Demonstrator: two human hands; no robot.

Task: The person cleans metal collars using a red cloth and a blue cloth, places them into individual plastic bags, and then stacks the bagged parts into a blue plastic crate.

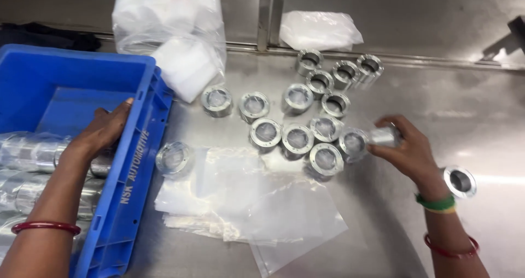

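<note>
- Right hand (409, 152), right of centre frame, pinches a shiny metal ring (384, 136) in closed fingers.
- Left hand (101, 129) reaches loosely curled into the blue crate (134, 163) at left, touching wrapped metal cylinders (33, 152).

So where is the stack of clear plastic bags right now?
In the head view the stack of clear plastic bags lies flat on the steel table, bottom centre, just right of the blue crate and below the cluster of metal rings.
</note>
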